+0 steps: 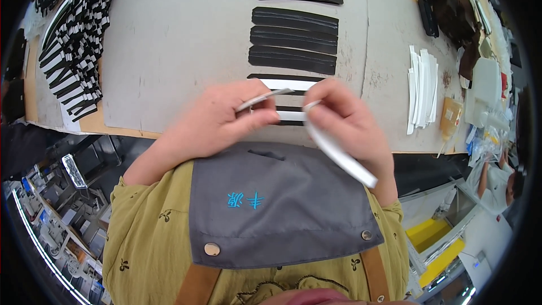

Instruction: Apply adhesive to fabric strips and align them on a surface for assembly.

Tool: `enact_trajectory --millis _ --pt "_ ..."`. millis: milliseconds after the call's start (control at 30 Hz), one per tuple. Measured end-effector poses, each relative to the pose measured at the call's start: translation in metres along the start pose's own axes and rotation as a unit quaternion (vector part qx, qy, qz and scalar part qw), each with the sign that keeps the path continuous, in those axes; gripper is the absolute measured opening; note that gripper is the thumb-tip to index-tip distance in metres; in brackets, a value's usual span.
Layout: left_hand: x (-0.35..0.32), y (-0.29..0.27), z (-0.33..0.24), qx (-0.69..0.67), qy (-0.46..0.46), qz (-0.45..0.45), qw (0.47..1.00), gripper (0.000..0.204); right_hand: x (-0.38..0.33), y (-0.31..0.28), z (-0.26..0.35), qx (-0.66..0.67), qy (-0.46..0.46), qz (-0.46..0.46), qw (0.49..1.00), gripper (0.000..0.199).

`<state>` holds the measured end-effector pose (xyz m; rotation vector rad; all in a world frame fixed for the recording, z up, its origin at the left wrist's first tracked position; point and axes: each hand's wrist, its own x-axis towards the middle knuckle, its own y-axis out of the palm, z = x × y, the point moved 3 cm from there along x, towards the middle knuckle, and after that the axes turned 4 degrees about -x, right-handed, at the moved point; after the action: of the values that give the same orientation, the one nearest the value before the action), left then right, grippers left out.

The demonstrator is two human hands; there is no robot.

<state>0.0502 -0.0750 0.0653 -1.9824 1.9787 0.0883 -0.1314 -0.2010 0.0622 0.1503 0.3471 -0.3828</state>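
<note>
My left hand (217, 113) is closed around a thin, flat grey tool (265, 99), its tip pointing right; the exact kind cannot be made out. Pinched in my right hand (344, 114) is a white strip (344, 161), its free end hanging down over the grey apron and slightly blurred. Under and between the hands lie black fabric bands with white strips on them; one white strip (291, 85) shows just beyond my fingers. Another white length (291, 116) spans the gap between my thumb and right fingers; whether it lies on the band or is held cannot be told.
Folded black bands (293, 36) lie in a column farther up the grey table (180, 39). A heap of black-and-white strips (76, 56) fills the far left. On the right are a pile of white strips (420, 90), a glue bottle (450, 117) and dark brown fabric (454, 14).
</note>
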Motion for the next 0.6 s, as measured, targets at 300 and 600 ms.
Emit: enact_trajectory --millis 300,600 --pt "0.015 -0.003 0.013 0.010 0.095 0.027 0.995 0.012 0.023 0.018 -0.002 -0.039 0.087 0.067 0.993 0.010" --pt "0.014 -0.025 0.033 0.126 0.166 -0.132 0.969 0.016 0.034 0.001 0.010 -0.187 0.065 -0.081 0.977 0.016"
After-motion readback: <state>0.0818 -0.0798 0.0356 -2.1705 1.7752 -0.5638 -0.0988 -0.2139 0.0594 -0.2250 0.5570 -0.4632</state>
